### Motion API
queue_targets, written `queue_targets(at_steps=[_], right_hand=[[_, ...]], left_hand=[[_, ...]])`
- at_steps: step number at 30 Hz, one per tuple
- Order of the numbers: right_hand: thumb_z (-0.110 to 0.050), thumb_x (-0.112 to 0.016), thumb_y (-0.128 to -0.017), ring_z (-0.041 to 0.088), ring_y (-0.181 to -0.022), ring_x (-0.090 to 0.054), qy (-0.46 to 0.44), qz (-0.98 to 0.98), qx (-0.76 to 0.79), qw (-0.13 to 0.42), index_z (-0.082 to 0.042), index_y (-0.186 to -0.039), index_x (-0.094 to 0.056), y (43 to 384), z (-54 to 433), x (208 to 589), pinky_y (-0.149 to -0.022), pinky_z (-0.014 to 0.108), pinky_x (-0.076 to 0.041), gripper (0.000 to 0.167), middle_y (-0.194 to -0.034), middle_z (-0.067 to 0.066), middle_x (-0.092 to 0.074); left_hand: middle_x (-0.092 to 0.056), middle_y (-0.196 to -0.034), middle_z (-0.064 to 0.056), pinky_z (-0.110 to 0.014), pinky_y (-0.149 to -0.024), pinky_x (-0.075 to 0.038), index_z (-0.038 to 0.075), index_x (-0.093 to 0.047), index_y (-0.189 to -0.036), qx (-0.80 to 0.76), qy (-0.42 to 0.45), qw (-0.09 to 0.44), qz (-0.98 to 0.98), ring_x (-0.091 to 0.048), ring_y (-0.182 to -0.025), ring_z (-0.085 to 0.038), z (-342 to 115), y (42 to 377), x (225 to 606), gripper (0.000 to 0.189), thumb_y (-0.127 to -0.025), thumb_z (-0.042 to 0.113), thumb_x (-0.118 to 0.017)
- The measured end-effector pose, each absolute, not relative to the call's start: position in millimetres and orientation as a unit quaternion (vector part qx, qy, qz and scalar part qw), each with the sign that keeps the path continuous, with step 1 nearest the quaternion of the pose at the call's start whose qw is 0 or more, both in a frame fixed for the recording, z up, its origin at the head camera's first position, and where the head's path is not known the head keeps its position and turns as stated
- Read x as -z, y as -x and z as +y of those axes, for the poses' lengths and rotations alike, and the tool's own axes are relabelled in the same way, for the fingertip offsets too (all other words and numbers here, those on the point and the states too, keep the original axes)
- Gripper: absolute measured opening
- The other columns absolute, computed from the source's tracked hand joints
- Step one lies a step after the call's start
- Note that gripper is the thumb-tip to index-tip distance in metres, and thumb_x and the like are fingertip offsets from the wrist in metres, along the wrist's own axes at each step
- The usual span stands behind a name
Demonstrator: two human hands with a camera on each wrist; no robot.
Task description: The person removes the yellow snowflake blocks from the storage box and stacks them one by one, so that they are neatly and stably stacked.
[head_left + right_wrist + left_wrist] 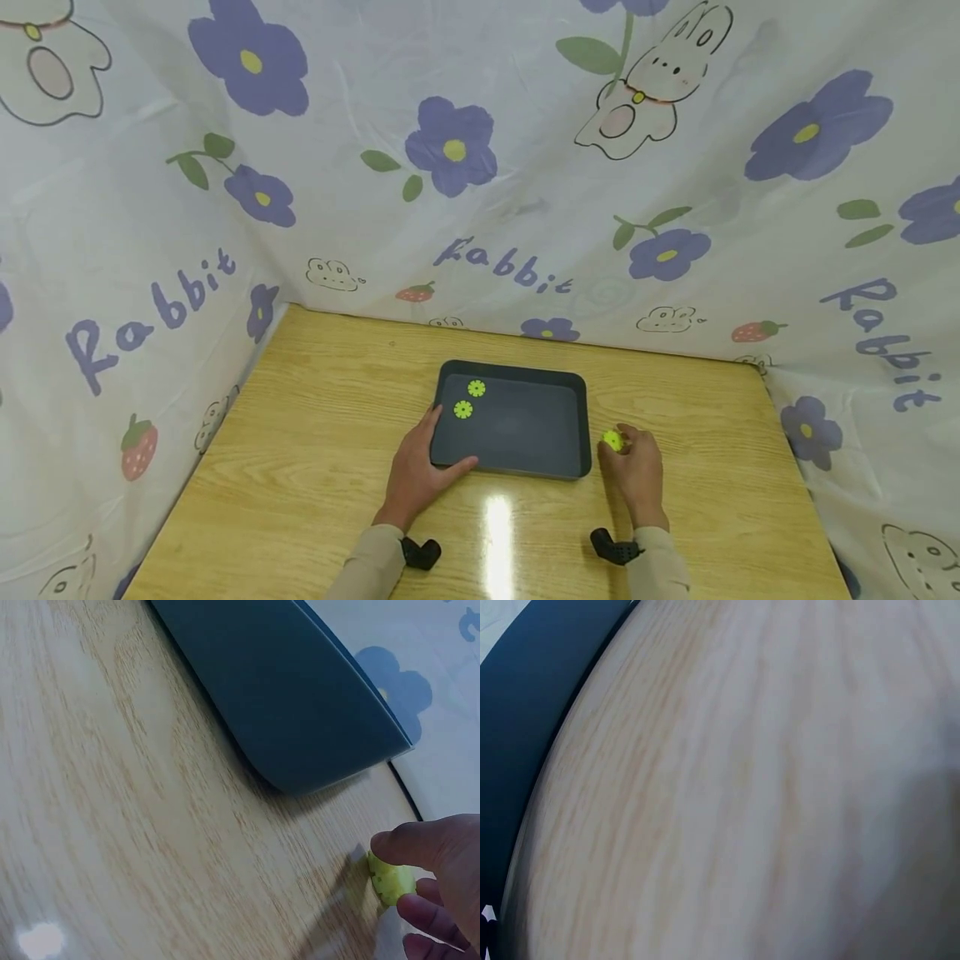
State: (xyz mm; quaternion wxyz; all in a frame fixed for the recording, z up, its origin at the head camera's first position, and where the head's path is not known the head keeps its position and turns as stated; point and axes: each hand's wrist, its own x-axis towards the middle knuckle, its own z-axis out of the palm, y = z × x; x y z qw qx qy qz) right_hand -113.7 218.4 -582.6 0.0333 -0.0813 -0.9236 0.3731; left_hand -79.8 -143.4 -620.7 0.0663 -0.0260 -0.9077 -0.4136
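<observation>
A dark grey rectangular tray (517, 421) lies on the wooden table. Inside it, near the left end, are two flat yellow-green notched discs, a far one (476, 388) and a nearer one (463, 409). My left hand (416, 471) spreads around the tray's near left corner, fingers along the left side and thumb at the front edge. Just right of the tray, my right hand (636, 467) pinches a third yellow-green notched disc (390, 879) between thumb and fingers. That disc is tilted and close over the table, partly hidden by the fingers.
The wooden table (322, 400) is bordered at the back and sides by a white cloth (517, 217) printed with rabbits and purple flowers. Black devices are strapped at the left wrist (422, 553) and right wrist (615, 547). Light reflects off the table in front of the tray.
</observation>
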Motion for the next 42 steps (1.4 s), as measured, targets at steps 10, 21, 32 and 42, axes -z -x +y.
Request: queue_targets(at_steps=[10,21,32,42], right_hand=[[-0.011,-0.08,-0.091,0.032,-0.086,-0.066,0.079,-0.932,-0.352,0.032,0.009,-0.131,-0.065,114.9,218.8,583.4,-0.073,0.047,-0.058,0.047,-0.114,0.029,-0.063],[-0.012,-0.078,-0.093,0.036,-0.092,-0.066,0.075,-0.933,-0.353,0.023,0.01,-0.131,-0.065,114.5,218.9,584.8,-0.079,0.052,-0.059,0.046,-0.115,0.03,-0.062],[-0.03,-0.078,-0.095,0.042,-0.097,-0.063,0.08,-0.928,-0.357,0.069,0.008,-0.141,-0.056,123.7,214.4,577.1,-0.083,0.057,-0.057,0.064,-0.127,0.03,-0.054],[-0.031,-0.076,-0.097,0.026,-0.075,-0.061,0.036,-0.907,-0.404,0.115,0.002,-0.138,-0.063,158.9,167.9,551.7,-0.063,0.036,-0.051,0.054,-0.122,0.023,-0.061]], left_hand=[[-0.037,-0.165,-0.01,-0.06,-0.117,-0.038,0.019,-0.033,-0.164,0.41,0.026,0.062,-0.91,-0.041,-0.147,-0.035,-143.9,80.4,620.6,0.107,-0.081,0.071,-0.076],[-0.035,-0.165,-0.01,-0.06,-0.117,-0.038,0.018,-0.032,-0.164,0.407,0.028,0.064,-0.911,-0.041,-0.147,-0.036,-144.6,80.9,622.9,0.108,-0.081,0.072,-0.075],[-0.036,-0.165,-0.01,-0.061,-0.117,-0.038,0.019,-0.032,-0.164,0.412,0.028,0.064,-0.909,-0.041,-0.147,-0.036,-144.3,80.7,624.6,0.108,-0.081,0.071,-0.076],[-0.035,-0.166,-0.009,-0.061,-0.116,-0.039,0.016,-0.033,-0.164,0.414,0.033,0.073,-0.907,-0.042,-0.146,-0.036,-144.6,80.6,622.9,0.109,-0.081,0.071,-0.077]])
